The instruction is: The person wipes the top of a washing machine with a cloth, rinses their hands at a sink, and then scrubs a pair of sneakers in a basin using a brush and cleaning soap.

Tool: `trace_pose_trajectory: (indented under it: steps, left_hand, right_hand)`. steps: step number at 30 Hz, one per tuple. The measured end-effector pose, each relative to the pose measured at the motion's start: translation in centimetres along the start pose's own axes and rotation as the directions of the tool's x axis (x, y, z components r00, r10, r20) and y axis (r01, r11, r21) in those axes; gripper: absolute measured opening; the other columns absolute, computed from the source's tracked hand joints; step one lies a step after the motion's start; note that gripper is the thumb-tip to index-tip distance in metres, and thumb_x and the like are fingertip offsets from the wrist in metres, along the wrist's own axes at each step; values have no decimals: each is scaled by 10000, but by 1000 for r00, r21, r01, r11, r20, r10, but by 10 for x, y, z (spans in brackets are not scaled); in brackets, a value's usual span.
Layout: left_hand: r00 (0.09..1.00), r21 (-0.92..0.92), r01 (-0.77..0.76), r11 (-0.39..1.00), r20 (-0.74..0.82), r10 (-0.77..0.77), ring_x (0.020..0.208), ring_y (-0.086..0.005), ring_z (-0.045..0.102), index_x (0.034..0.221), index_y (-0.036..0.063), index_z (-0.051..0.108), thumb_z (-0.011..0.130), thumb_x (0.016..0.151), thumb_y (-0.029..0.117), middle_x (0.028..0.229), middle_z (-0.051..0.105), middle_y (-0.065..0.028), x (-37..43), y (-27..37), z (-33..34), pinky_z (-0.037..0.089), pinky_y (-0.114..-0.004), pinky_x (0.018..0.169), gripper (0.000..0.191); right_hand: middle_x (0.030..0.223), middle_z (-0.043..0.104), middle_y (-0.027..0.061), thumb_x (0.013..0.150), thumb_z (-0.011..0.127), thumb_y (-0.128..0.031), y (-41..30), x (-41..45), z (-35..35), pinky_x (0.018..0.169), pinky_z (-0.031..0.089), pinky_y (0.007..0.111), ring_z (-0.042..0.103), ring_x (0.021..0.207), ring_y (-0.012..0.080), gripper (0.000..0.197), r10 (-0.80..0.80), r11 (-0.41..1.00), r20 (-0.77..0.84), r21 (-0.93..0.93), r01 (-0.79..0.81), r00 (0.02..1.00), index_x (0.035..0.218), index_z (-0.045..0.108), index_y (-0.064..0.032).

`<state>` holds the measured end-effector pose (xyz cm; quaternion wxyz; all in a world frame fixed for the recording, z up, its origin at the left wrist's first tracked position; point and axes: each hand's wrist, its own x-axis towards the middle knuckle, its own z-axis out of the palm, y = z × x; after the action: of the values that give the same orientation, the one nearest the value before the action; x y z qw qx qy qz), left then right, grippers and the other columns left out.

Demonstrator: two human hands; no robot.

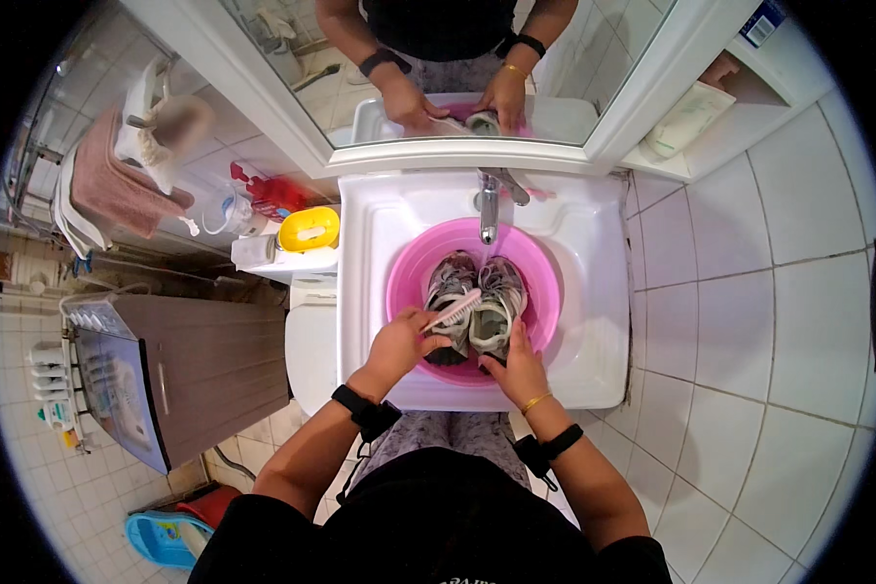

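Observation:
My left hand (403, 342) grips a pale pink scrubbing brush (452, 310) by its handle, with the bristle end over the left sneaker (451, 281). Around the heel of the right sneaker (502, 281) my right hand (518, 363) is closed, fingers along its outer side. Both grey and white sneakers stand side by side, toes away from me, in a pink plastic basin (547, 292). The basin rests in a white washbasin (598, 350). A chrome faucet (488, 212) reaches over its far rim, and water appears to run from the spout onto the shoes.
A mirror cabinet (452, 157) stands right behind the faucet. On the left ledge are a yellow soap dish (310, 229), a red bottle (277, 197) and a clear container (253, 251). A toilet (312, 358) and a washing machine (219, 365) stand further left; a tiled wall (730, 306) is on the right.

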<state>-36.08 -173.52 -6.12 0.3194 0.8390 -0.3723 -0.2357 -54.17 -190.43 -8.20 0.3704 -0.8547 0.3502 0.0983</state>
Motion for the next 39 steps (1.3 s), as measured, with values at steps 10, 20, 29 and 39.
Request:
trace_pose_trajectory:
  steps: [10, 20, 29, 39]
  left_hand:
    - [996, -22, 89, 996, 10, -89, 994, -381, 660, 1109, 35, 699, 814, 802, 262, 1104, 673, -167, 0, -8, 18, 527, -429, 862, 398]
    - [995, -40, 98, 994, -1, -98, 968, -385, 659, 1089, 35, 699, 800, 819, 256, 1045, 680, -172, -3, -14, 16, 519, -438, 822, 363]
    - [996, -34, 94, 995, 5, -94, 961, -389, 658, 1107, 32, 690, 786, 830, 261, 1066, 677, -170, -5, -13, 16, 519, -436, 809, 372]
    - [991, -13, 136, 991, 9, -136, 1008, -380, 662, 1192, 54, 666, 764, 854, 278, 1118, 686, -150, -9, -9, 14, 528, -439, 843, 417]
  right_hand:
    - [1541, 375, 297, 831, 777, -419, -6, 4, 2, 1100, 372, 515, 415, 1408, 415, 1049, -21, 996, 5, -83, 22, 1000, 1562, 185, 46]
    - [1592, 283, 294, 814, 792, -425, -10, 0, 4, 1094, 364, 584, 411, 1398, 444, 1092, -86, 984, -2, -159, 85, 996, 1564, 155, 47]
    - [1583, 300, 295, 803, 798, -419, -11, 2, 1, 1076, 398, 538, 452, 1362, 444, 1080, -66, 978, 40, -196, 73, 997, 1554, 184, 55]
    - [1620, 218, 291, 800, 792, -463, -18, 1, -8, 1118, 345, 594, 344, 1454, 423, 1126, -41, 982, 105, -178, 59, 994, 1562, 147, 57]
